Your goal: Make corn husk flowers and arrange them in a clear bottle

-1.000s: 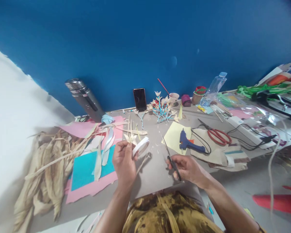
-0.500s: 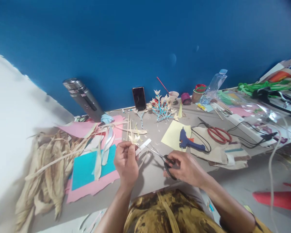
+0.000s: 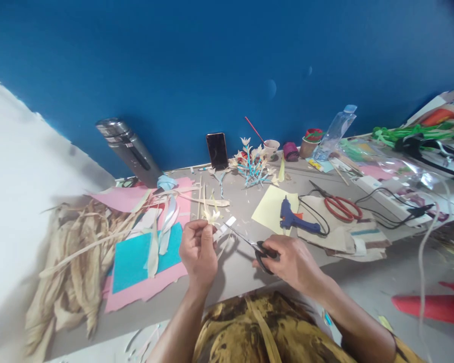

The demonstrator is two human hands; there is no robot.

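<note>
Thumb and fingers of my left hand (image 3: pixel 199 252) are pinched on a small cream husk flower (image 3: pixel 212 217) and a white strip (image 3: pixel 229 222) that sticks out to the right. My right hand (image 3: pixel 289 262) has its fingers in the black handles of scissors (image 3: pixel 264 252). The scissor blades point up and left, with their tips at the white strip. Beyond my hands stands a bunch of cream flowers on blue stems (image 3: pixel 252 169), beside a small loose flower stem (image 3: pixel 221 182).
At left lie dried husks (image 3: pixel 77 267), pink paper (image 3: pixel 147 296) and a blue sheet (image 3: pixel 130 262). A flask (image 3: pixel 130 151) and phone (image 3: pixel 217 150) stand behind. At right are a glue gun (image 3: pixel 298 222), red-handled scissors (image 3: pixel 342 207), a bottle (image 3: pixel 335 133) and a power strip (image 3: pixel 386 199).
The scissors have moved slightly left, their blades now crossing the white strip. The strip's outer end looks tilted or partly separated from the rest.
</note>
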